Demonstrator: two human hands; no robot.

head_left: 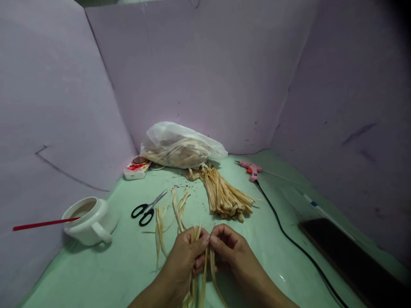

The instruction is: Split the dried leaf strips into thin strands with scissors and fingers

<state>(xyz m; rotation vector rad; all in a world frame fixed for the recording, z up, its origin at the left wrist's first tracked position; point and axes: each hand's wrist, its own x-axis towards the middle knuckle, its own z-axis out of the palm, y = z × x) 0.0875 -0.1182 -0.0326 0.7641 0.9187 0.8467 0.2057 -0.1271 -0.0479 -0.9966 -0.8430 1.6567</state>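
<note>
Pale dried fibre strips (204,286) run through my two hands at the front middle of the table. My left hand (189,248) is closed round several of them, their ends hanging down toward me. Thumb and fingertips of my right hand (227,244) pinch a strip right beside the left thumb. Loose strips (159,231) lie on the table to the left of my hands. Beyond my hands rests a tied bundle of fibre (226,194) with a braided top. Black-handled scissors (148,210) lie partly opened on the left.
A white teapot-like pot (88,222) with a red stick (45,224) stands at left. Behind are a plastic bag of fibre (183,147) and a small white box (136,170). On the right lie a pink glue gun (252,169), its cord (289,239) and a dark flat slab (346,261).
</note>
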